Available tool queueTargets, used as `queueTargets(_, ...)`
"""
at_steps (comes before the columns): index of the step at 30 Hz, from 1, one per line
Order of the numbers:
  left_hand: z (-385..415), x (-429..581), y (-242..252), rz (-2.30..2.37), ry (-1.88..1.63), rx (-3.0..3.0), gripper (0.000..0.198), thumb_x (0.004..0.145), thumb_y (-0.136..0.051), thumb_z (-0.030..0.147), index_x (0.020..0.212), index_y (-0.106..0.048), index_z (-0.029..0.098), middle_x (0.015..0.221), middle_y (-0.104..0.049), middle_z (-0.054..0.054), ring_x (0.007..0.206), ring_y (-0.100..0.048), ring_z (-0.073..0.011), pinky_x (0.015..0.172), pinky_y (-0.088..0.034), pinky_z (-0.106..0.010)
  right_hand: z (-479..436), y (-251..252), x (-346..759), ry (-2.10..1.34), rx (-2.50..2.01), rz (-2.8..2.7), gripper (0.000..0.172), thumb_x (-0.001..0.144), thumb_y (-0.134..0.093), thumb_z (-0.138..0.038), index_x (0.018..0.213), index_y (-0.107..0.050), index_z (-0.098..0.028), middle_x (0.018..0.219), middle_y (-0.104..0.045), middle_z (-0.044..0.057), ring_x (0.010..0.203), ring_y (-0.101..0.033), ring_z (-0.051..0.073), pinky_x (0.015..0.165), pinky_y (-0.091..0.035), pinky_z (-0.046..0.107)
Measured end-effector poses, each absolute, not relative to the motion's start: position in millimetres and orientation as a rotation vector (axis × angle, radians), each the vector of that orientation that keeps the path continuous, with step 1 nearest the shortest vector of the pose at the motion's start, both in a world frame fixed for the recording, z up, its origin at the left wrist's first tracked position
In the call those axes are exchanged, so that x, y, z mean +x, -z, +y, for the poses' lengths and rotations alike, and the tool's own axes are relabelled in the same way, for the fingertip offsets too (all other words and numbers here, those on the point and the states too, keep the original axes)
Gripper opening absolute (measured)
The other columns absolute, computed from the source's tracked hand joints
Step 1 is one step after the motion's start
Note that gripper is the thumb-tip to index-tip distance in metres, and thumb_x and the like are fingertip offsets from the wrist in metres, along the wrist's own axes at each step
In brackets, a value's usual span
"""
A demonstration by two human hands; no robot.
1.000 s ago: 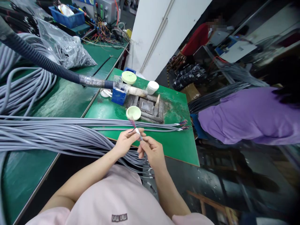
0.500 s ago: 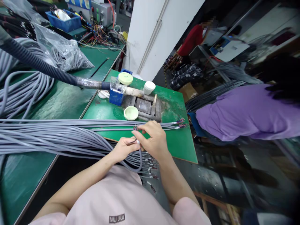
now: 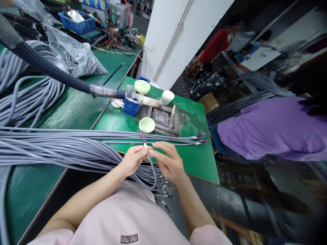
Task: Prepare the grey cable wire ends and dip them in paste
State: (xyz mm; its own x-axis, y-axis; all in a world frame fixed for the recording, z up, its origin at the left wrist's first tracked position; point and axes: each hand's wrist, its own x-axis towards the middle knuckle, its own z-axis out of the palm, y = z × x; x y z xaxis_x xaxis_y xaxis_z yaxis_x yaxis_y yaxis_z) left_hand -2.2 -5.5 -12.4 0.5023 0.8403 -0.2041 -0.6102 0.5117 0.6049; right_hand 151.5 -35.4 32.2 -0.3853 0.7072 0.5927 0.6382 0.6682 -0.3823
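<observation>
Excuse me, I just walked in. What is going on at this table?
A person is working on a grey cable end. The left hand holds it below a white sleeve, and thin coloured wires fan out above. The right hand is close beside it. A long bundle of grey cables lies across a green workbench.

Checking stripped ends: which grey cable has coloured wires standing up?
The grey cable between the left hand and right hand; its white-sleeved end points up, other ends lie flat on the green board.
</observation>
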Motion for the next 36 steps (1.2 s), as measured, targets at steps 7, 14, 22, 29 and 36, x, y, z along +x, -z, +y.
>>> queueTargets(7, -5, -14, -1, 0.585, -1.008, 0.862, 0.031, 0.079, -0.065, 0.043, 0.089, -0.072, 0.015, 0.074, -0.071, -0.005, 0.07, -0.063, -0.0148, 0.071, -0.048, -0.028, -12, -30, 160, -0.035, -0.96, -2.112, 0.033, 0.086, -0.056, -0.019, 0.117, -0.063, -0.028, 0.117, -0.067, 0.006, 0.113, -0.059, 0.024, 0.094, -0.049, 0.045)
queueTargets(14, -3, -55, 10, 0.817, -1.513, 1.82, 0.02, 0.082, -0.06, 0.015, 0.099, -0.07, 0.018, 0.081, -0.073, -0.006, 0.075, -0.062, -0.0168, 0.074, -0.046, -0.032, 45, -42, 168, -0.185, -1.321, -1.772, 0.019, 0.088, -0.055, -0.032, 0.094, -0.07, -0.022, 0.088, -0.074, 0.003, 0.08, -0.07, 0.018, 0.073, -0.055, 0.028)
queueTargets(22, 0, -67, 31, 0.942, -1.472, 1.938, 0.017, 0.084, -0.058, 0.015, 0.097, -0.068, 0.019, 0.08, -0.072, -0.005, 0.075, -0.062, -0.0172, 0.073, -0.046, -0.034, 79, -26, 167, -0.425, -1.348, -1.79, 0.021, 0.086, -0.056, -0.035, 0.092, -0.07, -0.02, 0.084, -0.072, 0.003, 0.075, -0.069, 0.018, 0.072, -0.055, 0.029)
queueTargets(29, 1, -66, 34, 0.921, -1.483, 1.93, 0.017, 0.083, -0.059, 0.012, 0.096, -0.068, 0.018, 0.079, -0.072, -0.005, 0.074, -0.063, -0.0165, 0.071, -0.047, -0.033, 86, -20, 166, -0.457, -1.362, -1.829, 0.021, 0.086, -0.056, -0.034, 0.089, -0.07, -0.02, 0.084, -0.071, 0.003, 0.075, -0.068, 0.018, 0.071, -0.054, 0.028)
queueTargets(36, 3, -66, 33, 0.91, -1.488, 1.931, 0.016, 0.083, -0.059, 0.012, 0.095, -0.068, 0.018, 0.079, -0.071, -0.005, 0.073, -0.063, -0.016, 0.07, -0.048, -0.033, 89, -18, 165, -0.438, -1.398, -1.867, 0.02, 0.086, -0.055, -0.034, 0.087, -0.07, -0.02, 0.082, -0.072, 0.002, 0.071, -0.068, 0.017, 0.067, -0.053, 0.027)
